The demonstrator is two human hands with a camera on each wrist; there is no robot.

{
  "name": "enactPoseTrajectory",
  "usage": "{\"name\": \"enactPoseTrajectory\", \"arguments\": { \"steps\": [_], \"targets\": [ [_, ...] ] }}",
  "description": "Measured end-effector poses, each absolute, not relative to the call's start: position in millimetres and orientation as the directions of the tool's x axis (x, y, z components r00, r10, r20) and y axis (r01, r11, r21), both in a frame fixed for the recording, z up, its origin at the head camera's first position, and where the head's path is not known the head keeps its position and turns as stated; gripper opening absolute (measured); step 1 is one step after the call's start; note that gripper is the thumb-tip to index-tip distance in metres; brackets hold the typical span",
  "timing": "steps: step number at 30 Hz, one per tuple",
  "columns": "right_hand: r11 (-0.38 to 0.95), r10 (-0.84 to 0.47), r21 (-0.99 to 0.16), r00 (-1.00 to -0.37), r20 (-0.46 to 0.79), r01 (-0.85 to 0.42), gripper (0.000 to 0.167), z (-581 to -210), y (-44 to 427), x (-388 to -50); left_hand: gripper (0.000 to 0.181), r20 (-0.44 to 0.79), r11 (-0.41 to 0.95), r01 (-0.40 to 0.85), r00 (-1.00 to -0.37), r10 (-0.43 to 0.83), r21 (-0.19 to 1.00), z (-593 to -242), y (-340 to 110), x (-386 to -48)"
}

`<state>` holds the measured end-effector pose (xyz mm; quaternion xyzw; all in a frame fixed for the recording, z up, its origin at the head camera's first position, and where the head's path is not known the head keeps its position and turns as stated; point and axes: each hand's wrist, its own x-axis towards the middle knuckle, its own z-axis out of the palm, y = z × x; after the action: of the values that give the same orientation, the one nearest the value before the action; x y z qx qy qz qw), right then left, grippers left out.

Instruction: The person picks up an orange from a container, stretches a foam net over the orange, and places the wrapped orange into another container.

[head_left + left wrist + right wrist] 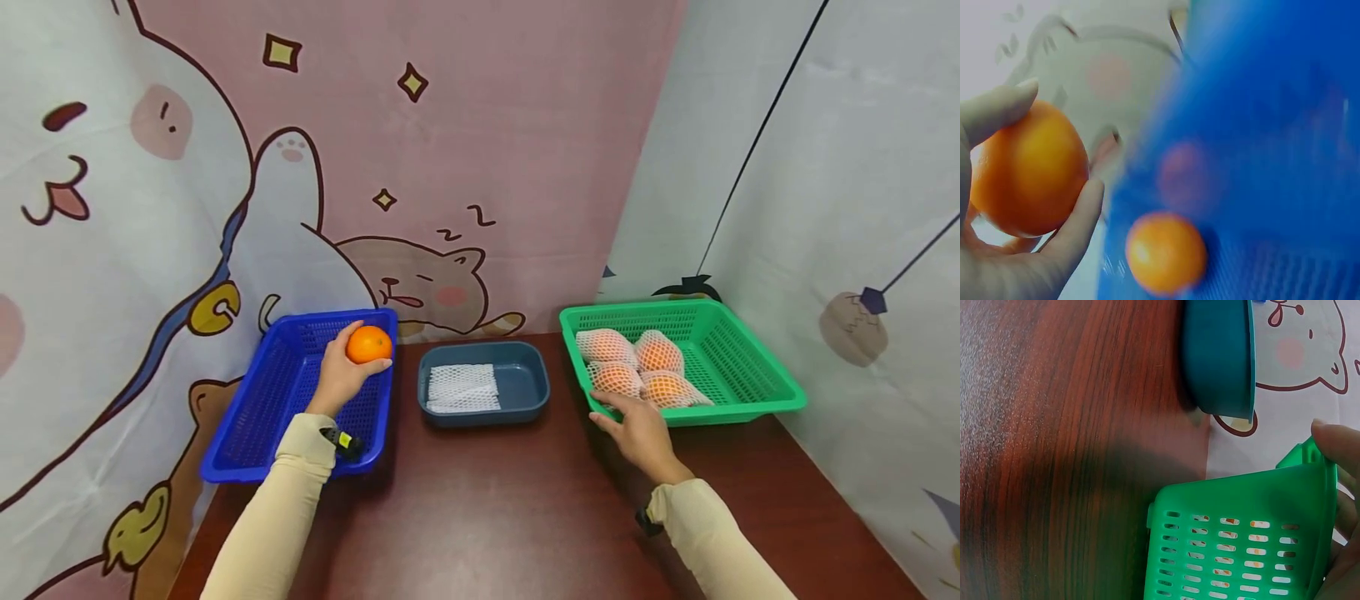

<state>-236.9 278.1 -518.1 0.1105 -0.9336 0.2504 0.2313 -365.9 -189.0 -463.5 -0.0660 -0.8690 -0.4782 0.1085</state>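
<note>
My left hand (pixel 347 375) grips a bare orange (pixel 369 343) between thumb and fingers, held over the right side of the blue basket (pixel 225 433). In the left wrist view, a second orange (pixel 1166 253) sits inside that basket; the head view does not show it. At the near left corner of the green basket (pixel 757 404), my right hand (pixel 641 433) lies over the rim with loosely extended fingers. Beside its fingertips are several fruits in white foam nets (pixel 660 354) within the green basket. Part of the right hand is cut off in the right wrist view.
A dark blue-grey tray (pixel 525 408) stands between the two baskets, with flat white foam nets (pixel 462 387) piled in its left half. All three containers stand on a dark red-brown wooden table (pixel 480 508). A printed cartoon curtain (pixel 525 167) hangs behind and at both sides.
</note>
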Motion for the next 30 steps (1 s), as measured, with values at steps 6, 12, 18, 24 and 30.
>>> {"name": "enactPoseTrajectory", "arguments": {
  "steps": [6, 12, 18, 24, 30],
  "targets": [
    [0.848, -0.098, -0.413, -0.865, 0.492, -0.331, 0.043, -517, 279, -237, 0.080, 0.228, 0.295, 0.257, -0.965, 0.129, 0.920, -444, -146, -319],
    [0.851, -0.104, -0.399, -0.855, 0.507, -0.340, 0.042, -517, 279, -236, 0.079, 0.191, 0.256, 0.244, -0.958, 0.216, 0.935, -457, -104, -274],
    [0.843, -0.115, -0.391, -0.834, 0.539, -0.369, 0.043, -518, 278, -237, 0.079, 0.077, 0.331, 0.155, -0.969, 0.236, 0.931, -500, -78, -253],
    [0.838, -0.107, -0.406, -0.840, 0.531, -0.364, 0.043, -519, 278, -237, 0.079, 0.020, 0.348, 0.113, -0.966, 0.258, 0.931, -536, -66, -244],
    [0.841, -0.106, -0.408, -0.847, 0.521, -0.356, 0.043, -518, 279, -236, 0.074, 0.021, 0.370, 0.115, -0.968, 0.250, 0.922, -554, -61, -235]
  ]
}}
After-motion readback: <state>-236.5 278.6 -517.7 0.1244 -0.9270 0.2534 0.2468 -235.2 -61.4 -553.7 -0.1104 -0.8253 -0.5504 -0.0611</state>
